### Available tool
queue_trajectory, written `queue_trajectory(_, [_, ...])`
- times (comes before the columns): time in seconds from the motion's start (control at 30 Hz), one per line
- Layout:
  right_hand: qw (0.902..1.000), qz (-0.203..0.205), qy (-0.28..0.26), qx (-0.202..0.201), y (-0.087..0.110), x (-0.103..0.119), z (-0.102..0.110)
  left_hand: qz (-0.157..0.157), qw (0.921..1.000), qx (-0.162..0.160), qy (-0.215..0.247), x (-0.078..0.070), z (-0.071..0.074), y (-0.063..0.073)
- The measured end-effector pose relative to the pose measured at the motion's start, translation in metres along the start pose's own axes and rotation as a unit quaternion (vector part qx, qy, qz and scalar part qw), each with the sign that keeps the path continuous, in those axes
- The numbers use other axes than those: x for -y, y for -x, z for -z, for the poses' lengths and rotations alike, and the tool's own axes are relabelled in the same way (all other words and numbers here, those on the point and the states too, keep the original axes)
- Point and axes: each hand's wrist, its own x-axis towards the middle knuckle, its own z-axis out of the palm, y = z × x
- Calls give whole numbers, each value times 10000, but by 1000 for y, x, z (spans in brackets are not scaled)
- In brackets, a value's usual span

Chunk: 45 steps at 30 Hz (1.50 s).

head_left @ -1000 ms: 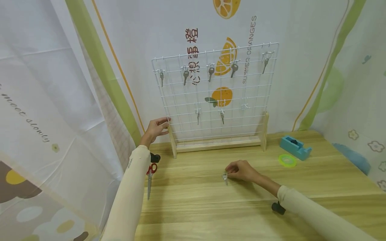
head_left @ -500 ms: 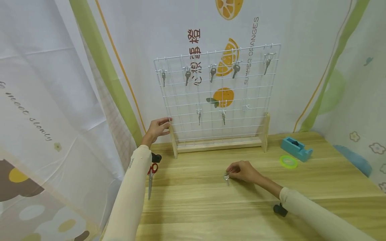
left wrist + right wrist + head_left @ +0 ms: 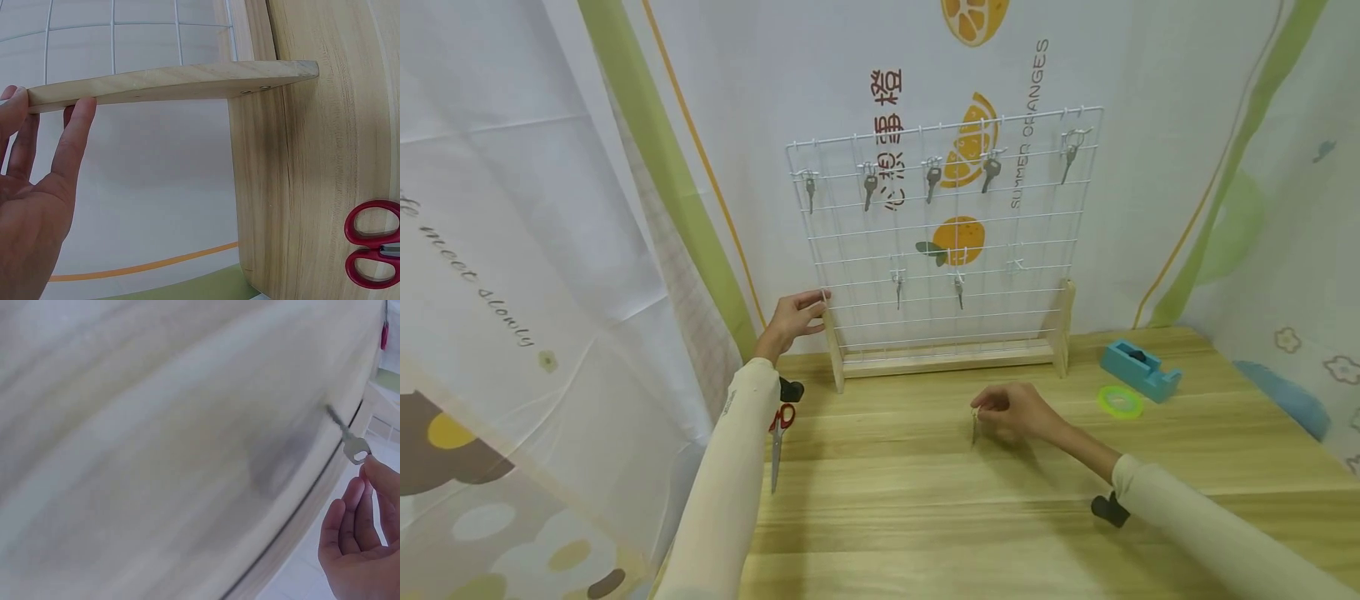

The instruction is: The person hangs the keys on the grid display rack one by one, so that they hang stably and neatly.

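At the left side of a white wire grid rack, my left hand (image 3: 792, 320) holds the upper end of its wooden upright (image 3: 169, 81), fingertips against the wood. Above the tabletop, my right hand (image 3: 1021, 412) pinches a silver key (image 3: 355, 447) by its head end; the blade points down in the head view. The rack's wooden base (image 3: 947, 365) stands at the back of the table. Several keys hang from hooks on the grid, among them one key (image 3: 1070, 158) at top right and one key (image 3: 958, 290) lower down. A bare hook (image 3: 1017, 264) sits at the lower right.
Red-handled scissors (image 3: 782, 419) lie left of centre on the wooden table (image 3: 880, 517). To the right are a blue tape dispenser (image 3: 1141, 371) and a yellow-green tape roll (image 3: 1120, 402). A printed curtain (image 3: 730, 67) hangs behind the rack.
My right hand has lifted slightly with the key, which has turned and now appears nearly edge-on in the head view. My left hand stays on the upright.
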Motion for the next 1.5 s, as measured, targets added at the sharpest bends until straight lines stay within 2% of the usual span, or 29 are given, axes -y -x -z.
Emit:
queue_trajectory(0.3, [9996,45,0,-263,-6,1,27,-7,10000,12,-24,1,1,-1])
queue_trajectory(0.43, [9989,138,6,-450,-12,2,45,5,10000,22,-14,-2,0,0])
queue_trajectory(0.63, [9968,68,-177,-781,-24,7,73,46,10000,22,-30,-3,1,4])
queue_trajectory(1.07, [9901,-577,251,-1253,-38,28,126,14,9999,91,-44,-5,-1,6])
queue_trajectory(1.3, [9826,-439,288,-1779,-51,36,148,-22,9999,113,-90,-7,-1,8])
queue_trajectory(1.5, [9761,-704,171,-2049,-59,40,163,10,9999,88,-52,-6,-1,6])
